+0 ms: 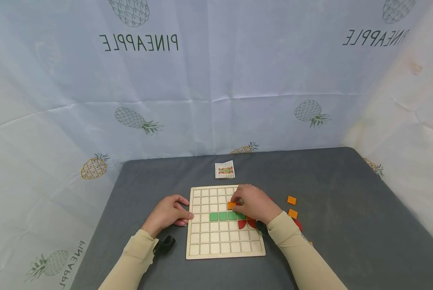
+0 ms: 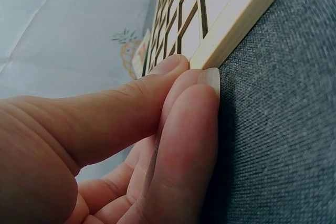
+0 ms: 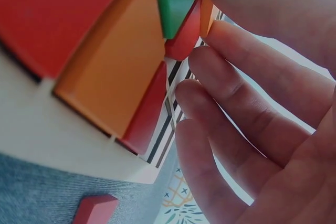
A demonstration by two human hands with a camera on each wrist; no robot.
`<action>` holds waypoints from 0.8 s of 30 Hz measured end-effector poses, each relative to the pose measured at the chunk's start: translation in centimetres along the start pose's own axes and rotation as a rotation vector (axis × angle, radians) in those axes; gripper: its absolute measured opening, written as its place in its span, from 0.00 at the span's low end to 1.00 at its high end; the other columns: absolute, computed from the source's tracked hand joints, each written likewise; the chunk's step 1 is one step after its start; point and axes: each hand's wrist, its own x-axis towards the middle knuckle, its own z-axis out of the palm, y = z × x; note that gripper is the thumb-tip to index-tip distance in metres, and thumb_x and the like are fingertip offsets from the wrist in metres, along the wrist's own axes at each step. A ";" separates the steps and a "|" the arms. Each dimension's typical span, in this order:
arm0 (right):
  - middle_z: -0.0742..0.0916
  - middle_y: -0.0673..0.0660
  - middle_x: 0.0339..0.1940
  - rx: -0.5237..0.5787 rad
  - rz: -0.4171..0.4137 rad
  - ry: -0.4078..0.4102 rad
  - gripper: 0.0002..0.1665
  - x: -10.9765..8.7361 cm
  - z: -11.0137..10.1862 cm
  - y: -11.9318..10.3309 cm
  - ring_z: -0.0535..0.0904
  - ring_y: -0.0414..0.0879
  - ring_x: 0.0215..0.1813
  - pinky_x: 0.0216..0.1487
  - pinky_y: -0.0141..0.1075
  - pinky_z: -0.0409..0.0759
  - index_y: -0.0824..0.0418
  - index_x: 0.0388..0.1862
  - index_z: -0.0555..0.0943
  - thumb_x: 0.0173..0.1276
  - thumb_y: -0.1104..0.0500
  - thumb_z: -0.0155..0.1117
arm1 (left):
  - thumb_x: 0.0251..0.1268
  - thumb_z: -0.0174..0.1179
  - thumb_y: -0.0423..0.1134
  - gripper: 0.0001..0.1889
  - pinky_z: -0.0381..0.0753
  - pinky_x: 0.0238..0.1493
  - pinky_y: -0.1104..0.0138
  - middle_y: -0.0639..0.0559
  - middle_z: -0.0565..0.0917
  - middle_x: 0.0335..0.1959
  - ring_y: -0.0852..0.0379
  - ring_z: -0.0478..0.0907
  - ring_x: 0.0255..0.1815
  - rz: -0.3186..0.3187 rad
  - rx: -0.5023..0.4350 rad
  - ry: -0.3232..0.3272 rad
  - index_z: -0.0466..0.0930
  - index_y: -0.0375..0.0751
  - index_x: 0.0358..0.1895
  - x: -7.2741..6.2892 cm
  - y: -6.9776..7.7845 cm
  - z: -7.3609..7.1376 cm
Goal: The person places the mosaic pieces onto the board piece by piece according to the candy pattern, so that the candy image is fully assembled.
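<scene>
Cloth (image 1: 39, 112) printed with pineapples hangs from the far left, round behind the grey surface (image 1: 155, 177) and on to the right. A tan sleeve (image 1: 127, 266) comes in from the lower left, a black device (image 1: 164, 245) at its wrist, and leads to the left hand (image 1: 168, 214), whose thumb and one finger pinch the left edge of the wooden board (image 1: 194, 249), the thumb tip on top and the fingertip against the side, low by the surface. The board lies flat, scored into a grid of squares. Across its middle runs a row of green tiles (image 1: 223, 216), four of them showing in the head view. Beyond the far edge lies a small printed card (image 1: 225, 170) with a coloured pattern on a grid. One row beyond the green ones, an orange tile (image 1: 231, 205) is gripped between the thumb and index finger of the right hand (image 1: 254, 202), over the board; whether it sits fully in its square I cannot tell. The hand's other fingers are loosely bent. Below and beside it, red pieces (image 1: 242, 224) with curved edges lie on the board, some against an orange piece (image 3: 110, 61). Further right, next to the right sleeve (image 1: 292, 241), loose orange squares (image 1: 291, 200) rest on the surface, with a partly hidden red shape (image 1: 298, 224) close by
</scene>
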 end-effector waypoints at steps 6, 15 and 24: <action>0.89 0.47 0.41 -0.005 -0.003 -0.002 0.09 0.0 -0.3 -0.1 0.79 0.39 0.41 0.46 0.38 0.86 0.52 0.45 0.94 0.67 0.56 0.83 | 0.58 0.82 0.34 0.23 0.93 0.32 0.62 0.42 0.86 0.34 0.56 0.89 0.27 0.000 0.002 -0.001 0.82 0.36 0.54 -0.1 0.2 -0.1; 0.89 0.46 0.41 0.006 -0.025 0.005 0.07 0.0 -0.6 -0.3 0.79 0.39 0.41 0.45 0.37 0.85 0.52 0.43 0.94 0.68 0.55 0.82 | 0.59 0.81 0.33 0.23 0.94 0.33 0.61 0.42 0.86 0.34 0.55 0.89 0.27 -0.006 -0.014 -0.009 0.82 0.35 0.55 -0.1 0.4 -0.3; 0.88 0.47 0.43 0.053 0.047 0.010 0.08 -1.2 -1.8 0.2 0.81 0.41 0.43 0.44 0.37 0.86 0.53 0.44 0.94 0.71 0.52 0.79 | 0.59 0.81 0.32 0.23 0.93 0.33 0.62 0.42 0.87 0.33 0.55 0.89 0.27 -0.007 -0.012 -0.014 0.82 0.35 0.56 0.0 0.2 -0.3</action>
